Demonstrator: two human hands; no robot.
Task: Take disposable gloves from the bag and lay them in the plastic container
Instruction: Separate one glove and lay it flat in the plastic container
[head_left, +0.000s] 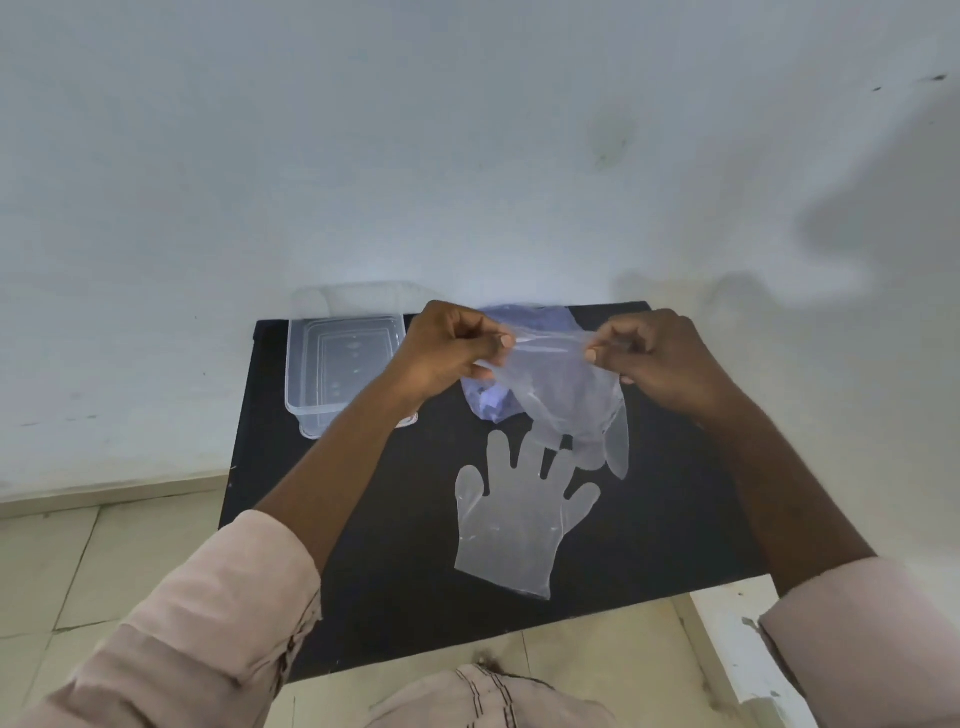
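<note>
thin clear plastic film, a disposable glove (566, 395), hangs stretched between my two hands above the black matte surface (395, 582). my left hand (447, 348) pinches one side of its cuff between thumb and curled fingers, and my right hand (649, 353) pinches the other side the same way, so the cuff edge is pulled taut between them while the rest droops in soft, crinkled folds, its finger tips dangling low. behind the held glove sits the bag (524, 325), a crumpled bluish translucent heap on the surface, mostly hidden by the film in front of it. a second glove (519, 525) lies flat on the surface nearer to me, smooth and see-through, its five fingers splayed and pointing away from me, the straight cuff edge toward me. the plastic container (332, 364) stands at the far left of the surface, a clear rigid rectangular box with rounded corners and a stepped bottom; i see no glove inside it. my pale pink sleeves (218, 613) are rolled up on both forearms.
</note>
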